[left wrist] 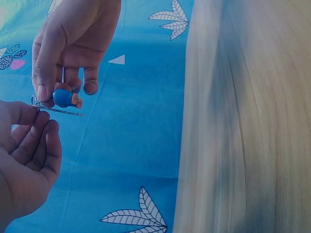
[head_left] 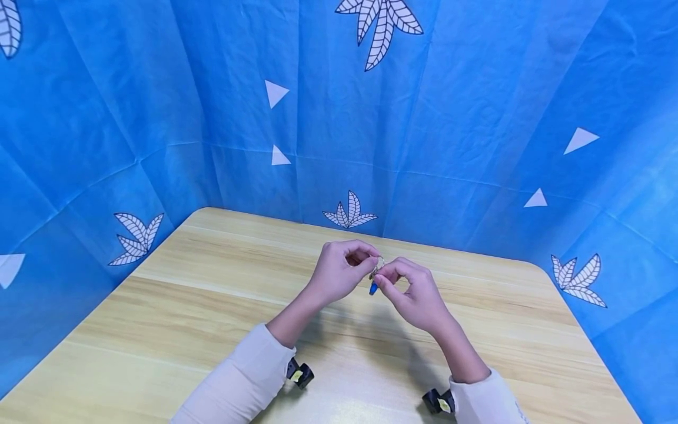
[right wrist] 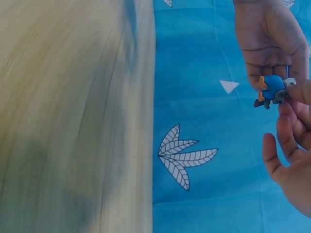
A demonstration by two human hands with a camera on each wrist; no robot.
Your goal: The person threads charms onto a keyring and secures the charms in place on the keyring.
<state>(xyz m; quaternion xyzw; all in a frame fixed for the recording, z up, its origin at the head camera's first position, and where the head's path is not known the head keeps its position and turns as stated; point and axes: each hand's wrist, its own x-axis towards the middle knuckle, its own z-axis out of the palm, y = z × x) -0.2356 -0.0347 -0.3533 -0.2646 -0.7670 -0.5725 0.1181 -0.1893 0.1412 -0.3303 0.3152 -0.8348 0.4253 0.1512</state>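
Note:
Above the table, both hands meet over a keychain: a small blue figurine [right wrist: 273, 88] with orange feet, and a thin metal key ring [head_left: 382, 260]. My left hand [head_left: 339, 274] pinches the ring between thumb and forefinger. From the other side, my right hand [head_left: 418, 297] pinches the keychain by the figurine's head end, thumb against forefinger. A narrow metal strip with a notched edge, like a key [left wrist: 68, 112] seen edge-on, sticks out under the figurine in the left wrist view. Fingertips hide part of the ring.
The light wood-grain table [head_left: 175, 306] extends under both forearms. A blue curtain [head_left: 339, 118] with white leaves and triangles encloses its back and sides. Black wrist cameras [head_left: 301, 374] sit at both pale sleeves [head_left: 238, 377].

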